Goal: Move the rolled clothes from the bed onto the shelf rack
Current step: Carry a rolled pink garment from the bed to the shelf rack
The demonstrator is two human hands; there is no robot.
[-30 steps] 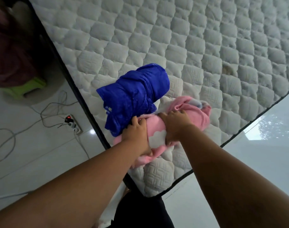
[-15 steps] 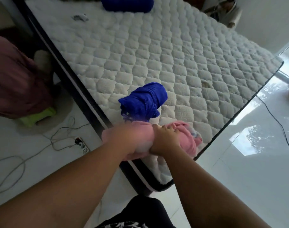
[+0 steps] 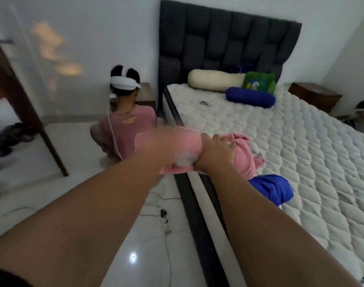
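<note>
A pink rolled garment (image 3: 244, 154) with white patches hangs in the air over the bed's left edge, held in both hands. My left hand (image 3: 164, 143), blurred, grips its left end. My right hand (image 3: 215, 153) clasps its middle. A blue rolled garment (image 3: 274, 188) lies on the quilted white mattress (image 3: 311, 162) just below and right of my right forearm. No shelf rack can be made out in this view.
A person in a pink top (image 3: 125, 129) sits on the floor left of the bed. A power strip (image 3: 165, 221) and cables lie on the floor. Pillows (image 3: 216, 80) and a blue bolster (image 3: 250, 97) lie by the dark headboard (image 3: 228, 42). A brown frame (image 3: 28, 108) stands at left.
Both hands have lifted the pink roll off the mattress and carried it left past the bed's edge. My view has swung up toward the headboard. The blue roll stayed on the bed.
</note>
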